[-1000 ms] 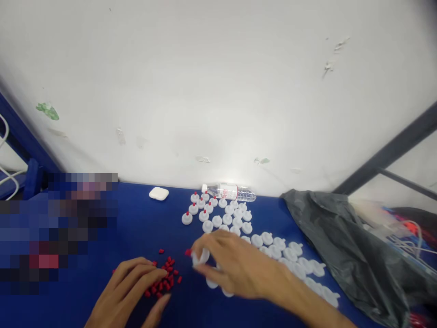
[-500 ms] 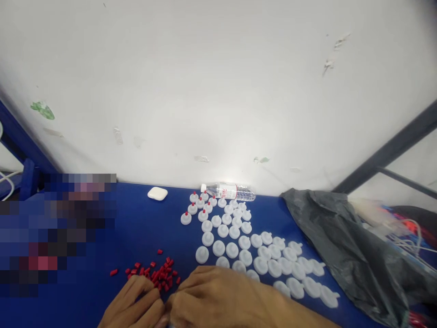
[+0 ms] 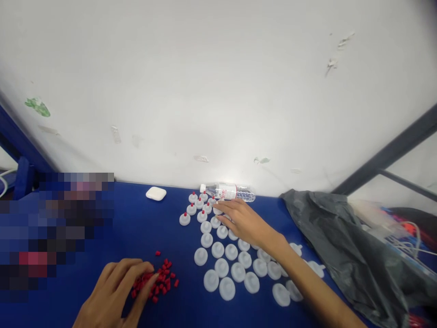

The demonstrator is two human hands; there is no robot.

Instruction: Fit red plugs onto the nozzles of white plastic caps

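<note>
My left hand [image 3: 114, 291] hovers at the pile of small red caps [image 3: 164, 278], its thumb and forefinger apart on either side of some of them. Nothing shows clearly in its grasp. My right hand [image 3: 244, 221] stretches over the far rows of white round discs with short nozzles [image 3: 231, 251]. Its fingertips reach a white disc [image 3: 217, 209], thumb apart from the fingers; whether it touches that disc is unclear. Several discs at the far left of the group have red caps on their nozzles [image 3: 185, 219]. My right hand and forearm hide other discs.
A clear plastic bottle [image 3: 227, 191] lies along the wall behind the discs. A white rounded case [image 3: 156, 193] sits at the back of the blue surface [image 3: 136, 228]. Dark grey plastic sheeting [image 3: 327, 228] drapes on the right. A blurred-out area covers the left.
My hands were together at the near edge and have separated. The right has moved to the far discs, the left to the red caps. More discs are visible in the near rows.
</note>
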